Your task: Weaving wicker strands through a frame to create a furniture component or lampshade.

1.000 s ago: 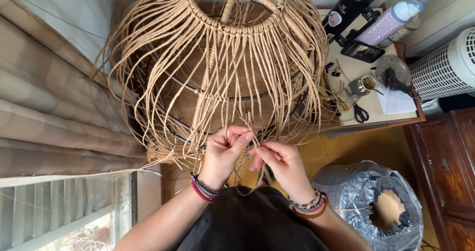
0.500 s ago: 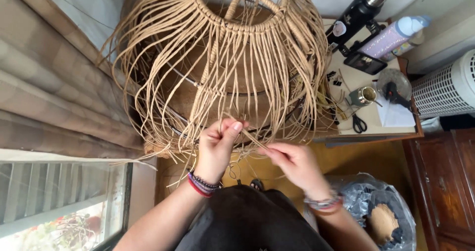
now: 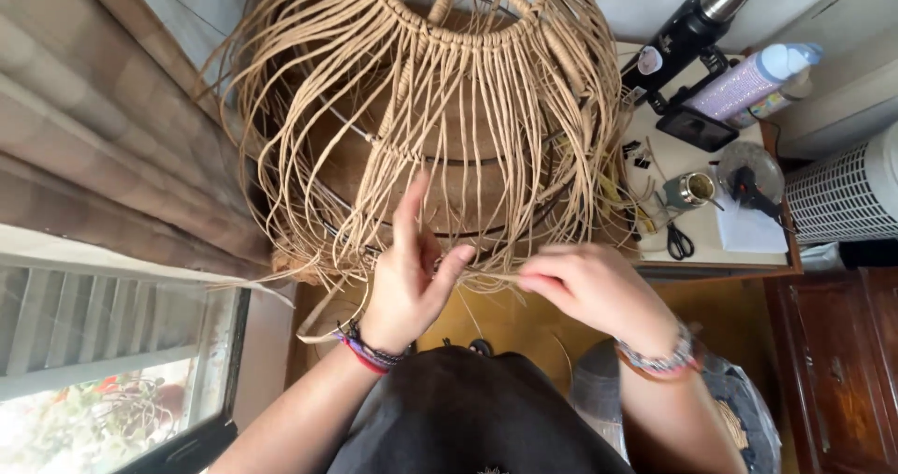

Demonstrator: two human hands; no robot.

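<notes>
**Two hands pull a cord taut at the bottom edge of a half-woven frame**

Nearest the camera, a dark garment (image 3: 468,418) fills the lower middle, and both forearms reach up from it, each wrist banded with bracelets. The left hand (image 3: 412,278) is raised with its forefinger pointing up among the hanging strands; its thumb stretches sideways to meet a single tan cord (image 3: 496,276), so the hand is mostly spread, steadying the cord rather than clasping it. The right hand (image 3: 585,287) is closed in a pinch on the other end of that same cord, drawing it level between the two hands. The cord runs just below the lowest wire ring of the woven frame (image 3: 440,109).

Beyond the hands, the frame rises as a rounded wire cage, its upper rim already knotted tightly and long loose strands (image 3: 309,193) falling free all around.

The risks lie in this tangle, as I judge it. The pinched cord crosses close to its neighbours, so a pull could catch the wrong strand and drag it out of line. The left thumb bears on the cord only lightly; if it slips, the tension may go slack.

To the right stands a small table (image 3: 711,240) with scissors (image 3: 680,242), a small tin (image 3: 694,189), a dark flask (image 3: 692,25) and a lilac bottle (image 3: 748,81). Farthest right sits a white slatted appliance (image 3: 842,193).
</notes>
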